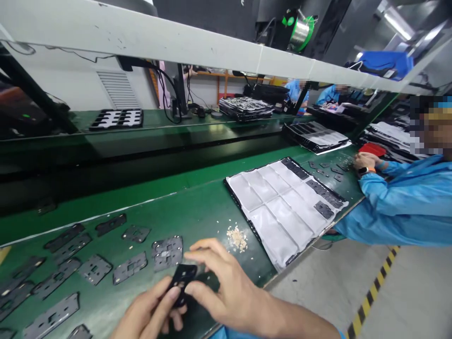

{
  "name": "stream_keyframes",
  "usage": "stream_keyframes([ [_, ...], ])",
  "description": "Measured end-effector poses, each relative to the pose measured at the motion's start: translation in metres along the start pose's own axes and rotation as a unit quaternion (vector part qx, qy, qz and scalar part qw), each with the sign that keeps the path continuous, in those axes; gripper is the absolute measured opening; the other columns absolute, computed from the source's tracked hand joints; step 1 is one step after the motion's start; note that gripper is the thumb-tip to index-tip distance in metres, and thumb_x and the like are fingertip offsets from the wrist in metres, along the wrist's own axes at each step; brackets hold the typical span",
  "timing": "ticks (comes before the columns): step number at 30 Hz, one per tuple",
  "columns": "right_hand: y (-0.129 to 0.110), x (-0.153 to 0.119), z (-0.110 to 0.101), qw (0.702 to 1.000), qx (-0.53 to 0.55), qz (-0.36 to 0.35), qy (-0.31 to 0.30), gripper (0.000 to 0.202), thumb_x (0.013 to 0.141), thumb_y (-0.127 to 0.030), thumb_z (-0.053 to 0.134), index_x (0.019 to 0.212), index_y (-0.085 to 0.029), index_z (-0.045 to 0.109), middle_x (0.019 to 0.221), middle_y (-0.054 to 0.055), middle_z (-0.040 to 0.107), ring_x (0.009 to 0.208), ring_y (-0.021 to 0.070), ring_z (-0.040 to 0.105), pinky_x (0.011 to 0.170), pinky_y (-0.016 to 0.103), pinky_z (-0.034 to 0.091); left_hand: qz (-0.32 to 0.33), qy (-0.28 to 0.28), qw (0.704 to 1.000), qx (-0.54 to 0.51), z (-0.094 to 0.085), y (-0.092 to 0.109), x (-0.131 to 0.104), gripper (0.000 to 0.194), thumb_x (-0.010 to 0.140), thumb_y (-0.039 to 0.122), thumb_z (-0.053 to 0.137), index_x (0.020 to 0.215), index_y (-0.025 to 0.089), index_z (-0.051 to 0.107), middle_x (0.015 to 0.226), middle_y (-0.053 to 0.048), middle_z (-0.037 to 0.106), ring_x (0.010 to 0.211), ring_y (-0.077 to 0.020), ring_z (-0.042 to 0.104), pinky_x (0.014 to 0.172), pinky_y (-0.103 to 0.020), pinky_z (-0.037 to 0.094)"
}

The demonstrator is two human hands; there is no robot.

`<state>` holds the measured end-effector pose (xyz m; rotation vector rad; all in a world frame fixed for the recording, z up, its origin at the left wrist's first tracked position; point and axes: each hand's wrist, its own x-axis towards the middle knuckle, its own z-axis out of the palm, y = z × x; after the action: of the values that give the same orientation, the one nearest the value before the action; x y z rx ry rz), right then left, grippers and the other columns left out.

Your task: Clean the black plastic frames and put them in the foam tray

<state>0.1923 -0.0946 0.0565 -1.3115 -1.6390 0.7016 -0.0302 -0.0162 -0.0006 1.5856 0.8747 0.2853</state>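
Near the bench's front edge, my left hand [153, 308] has its fingers closed round a small black plate [185, 272]. My right hand [231, 287] is at the plate's right side, its thumb touching or almost touching it and its index finger stretched above; whether it pinches anything small is unclear. Just behind the hands lies a grey-black plate with cutouts [167, 253]. A pile of tiny beige pieces [236, 238] is beyond my right hand. Several similar dark plates [95, 269] are spread to the left.
A tray with white lining [268, 200] and dark plates lies right of the pile. A person in blue sleeves [406, 188] works at the far right. A white shelf beam [212, 52] crosses above the green bench [197, 197].
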Motion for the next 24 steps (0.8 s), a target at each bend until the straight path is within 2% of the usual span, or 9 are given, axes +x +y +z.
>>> stream_keyframes([
  [4,0.015,-0.008,0.018,0.993,0.066,0.098,0.021,0.016,0.105,-0.022,0.057,0.109,-0.019,0.073,0.098,0.006,0.076,0.091,0.0181,0.072,0.085,0.029,0.057,0.047,0.043,0.996,0.059,0.022,0.025,-0.002,0.043,0.108,0.054,0.048,0.086,0.021,0.064,0.068,0.000,0.065,0.065,-0.0159,0.063,0.068,-0.026,0.049],
  [6,0.022,-0.013,0.025,0.977,0.136,0.158,0.043,0.016,0.106,-0.031,0.059,0.101,-0.019,0.069,0.078,0.001,0.070,0.069,0.0144,0.068,0.065,0.024,0.054,0.041,0.057,0.997,0.030,0.030,0.030,-0.003,0.044,0.110,0.052,0.044,0.086,0.020,0.060,0.066,0.002,0.058,0.063,-0.0140,0.058,0.065,-0.025,0.044],
  [9,0.028,-0.018,0.030,0.952,0.224,0.207,0.037,0.023,0.104,-0.041,0.064,0.099,-0.019,0.066,0.064,-0.003,0.065,0.054,0.0124,0.062,0.054,0.021,0.051,0.040,0.086,0.995,-0.021,0.036,0.029,-0.005,0.043,0.112,0.051,0.040,0.086,0.019,0.054,0.068,0.002,0.055,0.063,-0.0128,0.053,0.065,-0.025,0.041],
  [13,0.017,-0.020,0.035,0.943,0.226,0.238,0.059,0.024,0.100,-0.043,0.070,0.098,-0.019,0.068,0.064,-0.001,0.068,0.055,0.0133,0.064,0.055,0.021,0.054,0.059,0.110,0.989,-0.074,0.042,0.029,-0.013,0.034,0.113,0.040,0.035,0.092,0.019,0.052,0.077,0.001,0.057,0.071,-0.0134,0.053,0.071,-0.027,0.042],
  [18,0.004,-0.023,0.048,0.943,0.200,0.250,0.086,0.018,0.100,-0.041,0.071,0.100,-0.023,0.068,0.065,-0.003,0.068,0.055,0.0130,0.063,0.057,0.022,0.056,0.062,0.110,0.975,-0.182,0.050,0.024,-0.017,0.024,0.111,0.035,0.036,0.100,0.019,0.050,0.072,0.002,0.055,0.065,-0.0132,0.050,0.067,-0.027,0.041],
  [21,0.011,-0.024,0.050,0.949,0.183,0.246,0.069,0.015,0.103,-0.039,0.067,0.103,-0.024,0.069,0.064,-0.004,0.067,0.056,0.0133,0.064,0.057,0.022,0.056,0.059,0.085,0.968,-0.227,0.048,0.020,-0.018,0.025,0.112,0.037,0.033,0.108,0.019,0.049,0.073,0.002,0.058,0.060,-0.0121,0.049,0.063,-0.026,0.041],
  [24,0.025,-0.019,0.041,0.972,0.125,0.197,0.024,0.016,0.102,-0.037,0.068,0.113,-0.025,0.071,0.081,0.000,0.073,0.068,0.0150,0.070,0.065,0.023,0.059,0.054,0.097,0.980,-0.163,0.036,0.023,-0.019,0.022,0.111,0.035,0.039,0.105,0.018,0.052,0.075,0.002,0.057,0.062,-0.0120,0.049,0.062,-0.025,0.040],
])
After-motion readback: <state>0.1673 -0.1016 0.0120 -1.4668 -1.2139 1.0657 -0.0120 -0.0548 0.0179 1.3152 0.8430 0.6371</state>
